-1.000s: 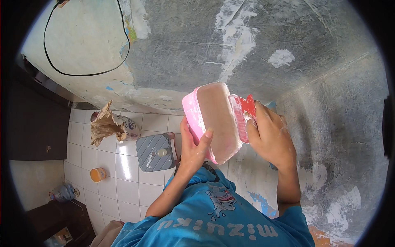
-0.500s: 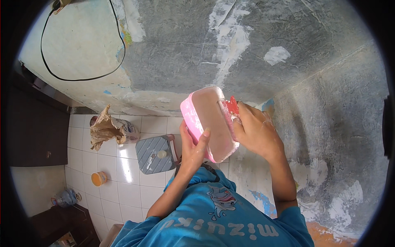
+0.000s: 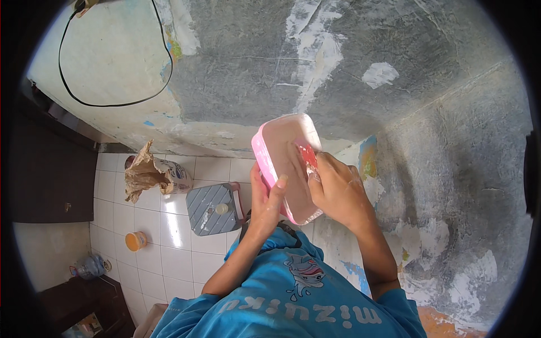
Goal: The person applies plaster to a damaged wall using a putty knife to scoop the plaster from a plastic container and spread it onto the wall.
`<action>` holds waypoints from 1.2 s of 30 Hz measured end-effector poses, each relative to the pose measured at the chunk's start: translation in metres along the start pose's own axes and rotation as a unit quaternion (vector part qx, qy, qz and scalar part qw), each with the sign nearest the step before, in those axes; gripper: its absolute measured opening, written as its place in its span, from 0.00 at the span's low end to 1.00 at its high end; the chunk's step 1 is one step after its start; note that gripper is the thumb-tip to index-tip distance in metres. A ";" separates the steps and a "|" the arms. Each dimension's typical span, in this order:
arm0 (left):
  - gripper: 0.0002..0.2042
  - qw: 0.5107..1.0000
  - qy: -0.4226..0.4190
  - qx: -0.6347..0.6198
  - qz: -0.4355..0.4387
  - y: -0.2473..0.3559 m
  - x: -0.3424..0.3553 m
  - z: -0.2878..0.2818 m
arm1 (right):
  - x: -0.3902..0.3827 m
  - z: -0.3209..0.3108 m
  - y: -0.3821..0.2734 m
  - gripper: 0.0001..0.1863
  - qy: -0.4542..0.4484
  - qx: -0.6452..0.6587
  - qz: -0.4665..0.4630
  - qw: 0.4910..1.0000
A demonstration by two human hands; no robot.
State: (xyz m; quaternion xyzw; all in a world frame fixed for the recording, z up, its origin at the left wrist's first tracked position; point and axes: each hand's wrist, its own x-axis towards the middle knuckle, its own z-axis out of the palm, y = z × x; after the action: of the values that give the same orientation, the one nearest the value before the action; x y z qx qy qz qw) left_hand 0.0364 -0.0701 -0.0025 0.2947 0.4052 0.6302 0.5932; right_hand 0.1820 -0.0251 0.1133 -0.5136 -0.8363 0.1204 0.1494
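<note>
A pink rectangular tub (image 3: 262, 147) is tilted in front of me, with pale putty (image 3: 293, 183) spread inside it. My left hand (image 3: 267, 200) grips the tub's near left side, thumb over the rim and the other fingers behind the wall. In my right hand (image 3: 341, 188) is a red putty knife (image 3: 307, 155), its handle mostly hidden by my fingers. The knife's blade dips into the tub against the putty, and white smears cover the tool and my knuckles.
Grey walls with white putty patches (image 3: 380, 74) stand ahead and right. On the tiled floor (image 3: 174, 265) at left are a grey step stool (image 3: 211, 205), a torn paper sack (image 3: 149, 177), an orange cup (image 3: 135, 241) and a water bottle (image 3: 91, 266). A black cable (image 3: 62, 70) hangs on the wall.
The red putty knife has moved from the tub's right rim to the left and into the putty. My right hand has shifted left with it, while my left hand keeps its hold.
</note>
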 end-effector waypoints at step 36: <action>0.38 0.970 -0.122 -0.074 -0.195 0.047 0.031 -0.001 | 0.013 -0.085 0.053 0.21 -0.034 0.103 -0.172 0.979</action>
State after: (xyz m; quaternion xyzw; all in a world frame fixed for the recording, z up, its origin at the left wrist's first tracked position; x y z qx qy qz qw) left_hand 0.0074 -0.0382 0.0340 0.2401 0.3313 0.4898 0.7699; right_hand 0.2517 0.0138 0.1750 -0.3392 -0.8999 0.1961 0.1914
